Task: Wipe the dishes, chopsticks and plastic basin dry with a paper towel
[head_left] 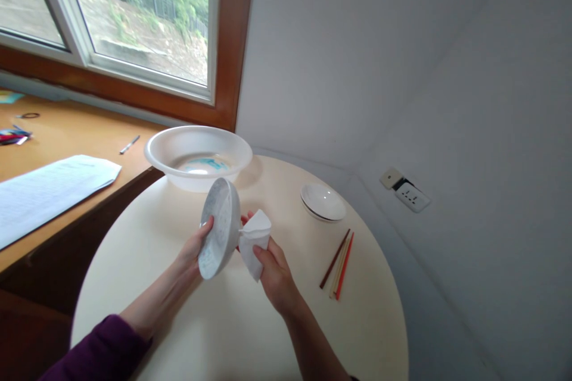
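A pale grey-white bowl (pixel 220 229) is tipped on its side above the round table, its hollow facing left. My left hand (pixel 195 248) grips it, the thumb over the near rim and the other fingers mostly hidden behind it. Just right of the bowl, my right hand (pixel 276 271) is closed on a folded white paper tissue (pixel 255 244), pinched under the thumb. The tissue is close against the bowl's outer side; whether they touch I cannot tell. Behind the bowl stands a translucent white basin (pixel 154 155) with a blue-green patch at its bottom.
White dishes (pixel 324 202) sit stacked on the round table (pixel 232 333) at the right. Several chopsticks (pixel 338 265) lie nearer me. On the wooden desk (pixel 84 131) at left are paper sheets (pixel 53 190), a pen (pixel 129 144) and scissors (pixel 29 115). Walls close in at right.
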Tool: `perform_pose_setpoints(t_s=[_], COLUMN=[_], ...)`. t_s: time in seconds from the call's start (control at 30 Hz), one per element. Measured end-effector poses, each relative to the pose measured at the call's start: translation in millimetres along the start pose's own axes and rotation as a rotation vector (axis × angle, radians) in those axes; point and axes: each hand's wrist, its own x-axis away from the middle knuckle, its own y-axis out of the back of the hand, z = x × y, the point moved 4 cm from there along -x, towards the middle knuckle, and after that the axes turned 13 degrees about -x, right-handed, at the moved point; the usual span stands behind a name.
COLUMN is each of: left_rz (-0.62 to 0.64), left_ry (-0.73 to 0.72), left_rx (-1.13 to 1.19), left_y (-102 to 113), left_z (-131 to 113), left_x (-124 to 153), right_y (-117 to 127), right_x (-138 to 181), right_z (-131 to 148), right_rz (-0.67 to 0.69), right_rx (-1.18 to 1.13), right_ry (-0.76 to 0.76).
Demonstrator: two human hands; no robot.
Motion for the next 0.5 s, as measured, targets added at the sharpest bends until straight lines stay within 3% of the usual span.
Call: perform_pose_setpoints(t_s=[0.17,0.4,0.5], left_rz=[-0.106,-0.129,-0.097], left_ry=[0.066,0.167,0.186], left_rx=[-0.021,-0.158,-0.173], left_y=[5,10,2], left_z=[5,12,10], left_x=[-2,1,7], right_y=[-8,6,-1], right_x=[-4,-22,-25], right_z=[8,24,28], right_rz=[-0.046,-0.347,-0.308], right_rx=[0.137,0.473,0.545], right_ry=[0.071,0.296,0.431])
